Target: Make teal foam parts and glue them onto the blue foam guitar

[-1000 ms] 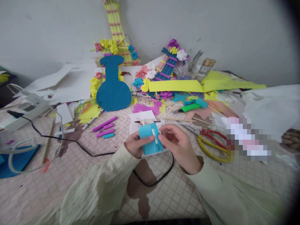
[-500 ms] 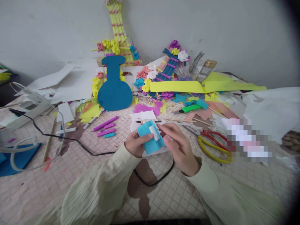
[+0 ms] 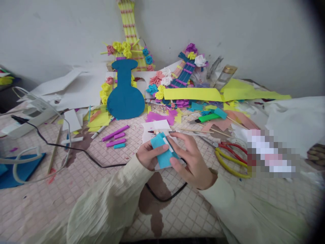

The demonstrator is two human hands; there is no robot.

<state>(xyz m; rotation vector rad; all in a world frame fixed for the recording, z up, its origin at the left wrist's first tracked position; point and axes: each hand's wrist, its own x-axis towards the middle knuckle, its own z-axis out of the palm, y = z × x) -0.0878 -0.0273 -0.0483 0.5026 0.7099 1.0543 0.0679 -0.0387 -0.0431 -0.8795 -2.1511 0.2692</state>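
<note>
At the far left a white box (image 3: 30, 115) sits on the tabletop (image 3: 83, 189), and a black cable (image 3: 76, 150) runs from it across the tiled cover toward the middle, passing under the wrists. Right of the cable lie purple strips (image 3: 115, 135), loose and within easy reach. Behind them a blue guitar shape (image 3: 125, 96) leans upright against a yellow guitar (image 3: 128, 30) propped on the wall, likely kept standing so their paper flowers stay uncrushed. In the middle, the left hand (image 3: 148, 157) pinches the near left edge of a blue piece (image 3: 162, 152) of soft sheet, thumb on top and fingers beneath, lifting it just off a white card (image 3: 156, 128) that lies under it. A small white strip (image 3: 168, 144) sits on the blue piece's upper face. The right hand (image 3: 191, 162) is closed over the piece's right side, fingers curled across the top by the strip and thumb pressing near the lower edge, so the two hands steady the piece between them and keep the strip facing up. Further right a green cutter (image 3: 207, 118) lies among scraps below a long yellow sheet (image 3: 193, 94), then scissors (image 3: 230, 157) with red and yellow handles lie flat, just beside the right wrist. White paper (image 3: 297, 122) covers the far right.
</note>
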